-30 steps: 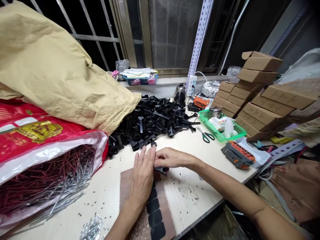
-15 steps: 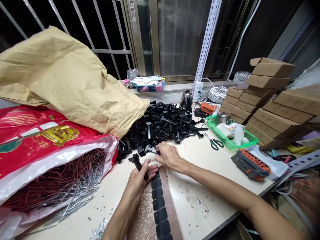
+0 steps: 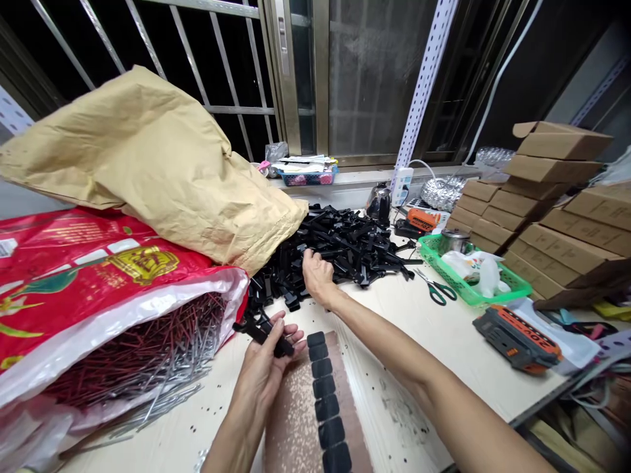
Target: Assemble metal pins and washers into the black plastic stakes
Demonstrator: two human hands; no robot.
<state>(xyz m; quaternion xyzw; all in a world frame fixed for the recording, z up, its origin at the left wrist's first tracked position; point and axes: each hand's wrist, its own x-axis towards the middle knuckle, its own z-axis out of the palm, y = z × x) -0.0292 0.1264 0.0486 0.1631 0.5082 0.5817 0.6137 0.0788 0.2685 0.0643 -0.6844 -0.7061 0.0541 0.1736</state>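
Note:
My left hand (image 3: 269, 361) is closed around a few black T-shaped plastic parts (image 3: 259, 328), its thumb pressed over them. Their wide ends stick out to the left. Beyond it, my right hand (image 3: 318, 277) is at the near edge of a large pile of black plastic parts (image 3: 345, 240). Its fingers are curled in, and whatever they grip is hidden. Below the hands lies a brown speckled board (image 3: 293, 420) carrying a lengthwise row of black rounded-square pads (image 3: 325, 407).
To the left, a red sack (image 3: 98, 263) spills thin metal rods (image 3: 148, 355), under a tan cloth bag (image 3: 162, 164). Scissors (image 3: 438, 289), a green basket (image 3: 517, 289), an orange-black battery pack (image 3: 517, 338) and stacked cardboard boxes (image 3: 562, 256) stand to the right.
My right hand has moved away from my left hand, up to the pile. The left hand now holds more black parts together. The view has shifted slightly left.

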